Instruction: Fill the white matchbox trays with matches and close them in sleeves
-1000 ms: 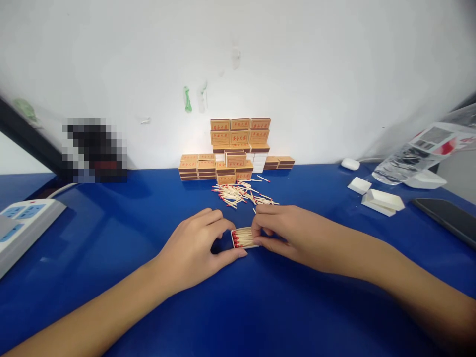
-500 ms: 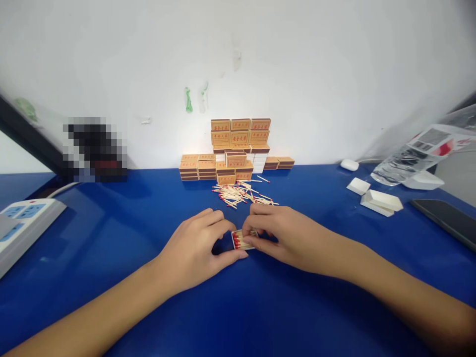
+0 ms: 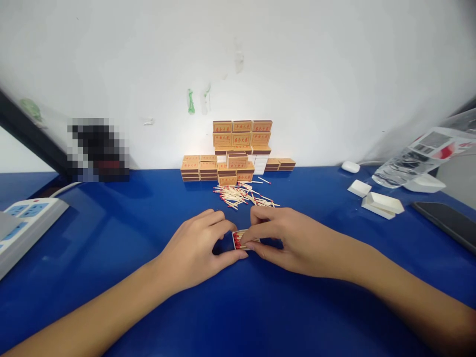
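A small white matchbox tray (image 3: 234,241) lies on the blue table, filled with red-tipped matches (image 3: 238,243) whose heads point left. My left hand (image 3: 203,243) holds the tray's left end, forefinger at the far side and thumb at the near side. Over the tray's right part, my right hand (image 3: 282,238) is closed, its thumb and forefinger close together on the matches. Whether a match is pinched between them is hidden. Just beyond the hands, loose matches (image 3: 232,195) lie in a scattered pile.
Stacked matchboxes (image 3: 241,140) stand against the white wall behind the pile. On the right are empty white trays (image 3: 383,204), a dark phone (image 3: 446,223), a clear plastic bottle (image 3: 394,168) and a white mouse-like object (image 3: 350,167). A power strip (image 3: 33,233) lies at the left.
My right forefinger has moved slightly down and left over the matches, nearer their heads. My left hand keeps its hold on the tray. The whole view has shifted a little.
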The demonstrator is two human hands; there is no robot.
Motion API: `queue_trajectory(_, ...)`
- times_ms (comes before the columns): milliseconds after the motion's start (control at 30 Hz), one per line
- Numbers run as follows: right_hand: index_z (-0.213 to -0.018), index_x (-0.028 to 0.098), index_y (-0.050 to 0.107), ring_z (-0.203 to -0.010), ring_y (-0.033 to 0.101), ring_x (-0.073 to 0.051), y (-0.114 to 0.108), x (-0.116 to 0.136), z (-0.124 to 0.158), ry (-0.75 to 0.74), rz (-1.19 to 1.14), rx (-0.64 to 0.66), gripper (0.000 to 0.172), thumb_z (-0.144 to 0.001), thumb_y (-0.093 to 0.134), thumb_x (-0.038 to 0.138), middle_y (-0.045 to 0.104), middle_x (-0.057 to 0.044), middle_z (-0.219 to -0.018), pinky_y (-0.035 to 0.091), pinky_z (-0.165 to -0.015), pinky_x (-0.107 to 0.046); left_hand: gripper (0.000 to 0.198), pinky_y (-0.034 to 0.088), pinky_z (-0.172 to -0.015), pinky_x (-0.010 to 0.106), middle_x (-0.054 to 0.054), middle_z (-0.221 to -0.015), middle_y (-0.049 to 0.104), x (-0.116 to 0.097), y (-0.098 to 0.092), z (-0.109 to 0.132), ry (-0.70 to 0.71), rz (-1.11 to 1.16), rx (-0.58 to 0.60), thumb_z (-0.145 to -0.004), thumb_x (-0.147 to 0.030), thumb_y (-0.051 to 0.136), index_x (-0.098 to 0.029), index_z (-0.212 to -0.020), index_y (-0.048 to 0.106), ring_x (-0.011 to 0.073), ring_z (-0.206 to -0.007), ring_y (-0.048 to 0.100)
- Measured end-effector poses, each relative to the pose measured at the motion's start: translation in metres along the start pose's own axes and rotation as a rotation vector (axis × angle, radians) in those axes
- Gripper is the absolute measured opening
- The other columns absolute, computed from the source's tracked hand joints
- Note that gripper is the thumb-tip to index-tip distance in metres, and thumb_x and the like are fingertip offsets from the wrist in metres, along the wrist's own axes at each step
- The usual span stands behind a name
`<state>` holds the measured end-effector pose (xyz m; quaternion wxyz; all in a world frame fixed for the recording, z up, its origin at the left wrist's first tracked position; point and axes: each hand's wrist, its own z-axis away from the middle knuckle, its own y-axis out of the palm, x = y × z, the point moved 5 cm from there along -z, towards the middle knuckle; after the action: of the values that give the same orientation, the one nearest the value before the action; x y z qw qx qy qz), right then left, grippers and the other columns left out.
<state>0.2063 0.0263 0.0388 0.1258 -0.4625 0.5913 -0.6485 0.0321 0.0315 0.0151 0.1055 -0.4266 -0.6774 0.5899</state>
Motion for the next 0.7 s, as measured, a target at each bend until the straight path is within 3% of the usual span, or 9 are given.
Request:
queue_trajectory(500,-0.105,0.025,0.081,-0.07,0.052,-0.013,-0.006,-0.002,0.001,-0.029,0.047,0.002,0.022,-0.102,0.059,0.021,0.057,-0.002,-0.086,0.038,-0.066,-0.03,0.03,0.048,-0.074,0.036,0.003,-0.09,0.065,0.001,-0.001,0.0,-0.002,0.001,0.001,-0.092,-0.048,0.076,-0.021,-0.105,0.072,0.0221,-0.086,0.06)
queue_trajectory(700,-0.112,0.024,0.08,-0.074,0.054,-0.015,-0.007,-0.01,0.001,-0.017,0.053,-0.053,0.024,-0.1,0.06,0.019,0.058,-0.002,-0.087,0.039,-0.069,-0.031,0.032,0.047,-0.073,0.036,0.003,-0.089,0.063,0.0,0.0,0.0,0.0,-0.014,0.0,-0.093,-0.049,0.075,-0.02,-0.106,0.072,0.0221,-0.085,0.059)
